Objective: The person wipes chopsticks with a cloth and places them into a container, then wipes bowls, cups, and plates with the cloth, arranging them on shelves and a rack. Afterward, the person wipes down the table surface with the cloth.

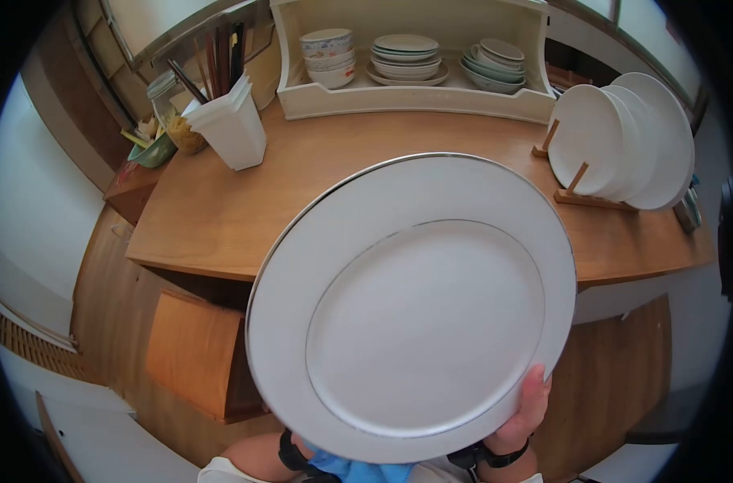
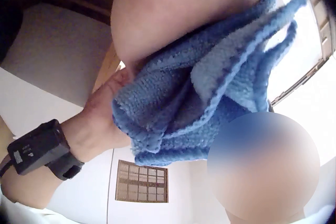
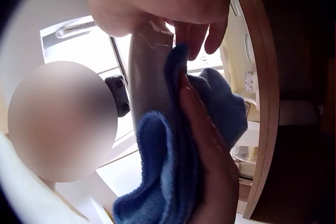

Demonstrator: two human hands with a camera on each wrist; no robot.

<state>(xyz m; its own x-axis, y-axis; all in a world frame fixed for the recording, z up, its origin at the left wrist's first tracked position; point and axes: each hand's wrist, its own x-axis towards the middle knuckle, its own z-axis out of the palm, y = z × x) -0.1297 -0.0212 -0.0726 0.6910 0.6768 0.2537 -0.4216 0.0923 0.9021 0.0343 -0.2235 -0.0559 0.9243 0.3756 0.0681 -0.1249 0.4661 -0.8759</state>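
Note:
A large white plate [image 1: 431, 322] with a silver rim is held tilted up in the middle of the head view, its face toward me. My right hand [image 1: 526, 412] grips its lower right edge, thumb on the front and fingers behind. Behind the lower part of the plate, my left hand [image 3: 212, 155] holds a blue knitted cloth [image 3: 157, 161] against the back, as the right wrist view shows. Folds of the cloth hang out around that hand in the left wrist view. From the head, the plate hides most of the left hand.
On the wooden table [image 1: 318, 153], a white holder [image 1: 231, 129] with chopsticks stands left beside a glass jar [image 1: 177, 121]. A white shelf [image 1: 419, 101] at the back bears stacked bowls and plates. Several plates stand upright in a wooden rack [image 1: 596, 200] at right. A wooden stool [image 1: 193, 354] is below left.

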